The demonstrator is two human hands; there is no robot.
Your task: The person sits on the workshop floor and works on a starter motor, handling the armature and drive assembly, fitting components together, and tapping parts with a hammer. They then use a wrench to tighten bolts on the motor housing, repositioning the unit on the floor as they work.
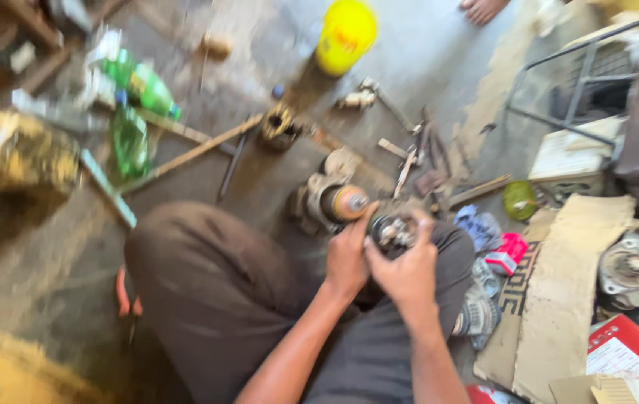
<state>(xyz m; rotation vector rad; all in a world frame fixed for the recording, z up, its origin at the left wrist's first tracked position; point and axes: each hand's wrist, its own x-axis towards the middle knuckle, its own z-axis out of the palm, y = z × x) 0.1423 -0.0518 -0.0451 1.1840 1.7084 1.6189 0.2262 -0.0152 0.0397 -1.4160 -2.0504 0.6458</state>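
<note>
I am sitting on a workshop floor, my dark trousers across the lower middle of the blurred head view. Both hands meet above my knees on a small dark round metal part (390, 232) with shiny bits inside. My left hand (346, 258) grips its left side, thumb pointing up. My right hand (405, 265) cups it from the right and below. Just beyond the hands lies a larger cylindrical motor-like assembly (331, 200) with a copper-coloured end.
Loose tools and metal pieces (417, 153) lie scattered ahead. A yellow bucket (345, 34) stands at the top, green bottles (140, 86) at upper left. Cardboard (566, 284), a red box (622, 348) and another round machine part (626, 269) sit to the right. Someone's bare foot (482, 9) shows at the top.
</note>
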